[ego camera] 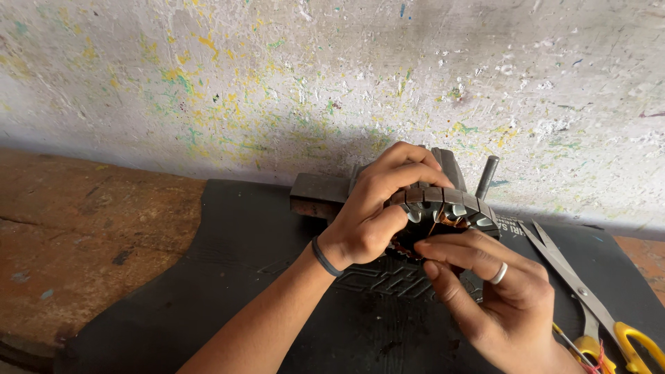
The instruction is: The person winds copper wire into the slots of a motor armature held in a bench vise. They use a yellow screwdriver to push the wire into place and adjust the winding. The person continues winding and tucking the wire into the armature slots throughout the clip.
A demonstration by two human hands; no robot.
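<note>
My left hand (377, 208) grips a round metal motor stator (450, 208) by its rim, fingers curled over the top edge; a dark band sits on that wrist. The stator has slotted teeth, and copper wire (450, 223) shows in its slots. My right hand (495, 287), with a silver ring on one finger, reaches up from below. Its fingertips pinch at the copper wire on the stator's near side. Both hands hover over a black rubber mat (256, 277).
A dark metal block (315, 196) and an upright metal rod (486, 176) stand behind the stator. Yellow-handled scissors (589, 298) lie on the mat at the right. A worn wooden bench top (83, 228) extends left. A paint-spattered wall (312, 76) is close behind.
</note>
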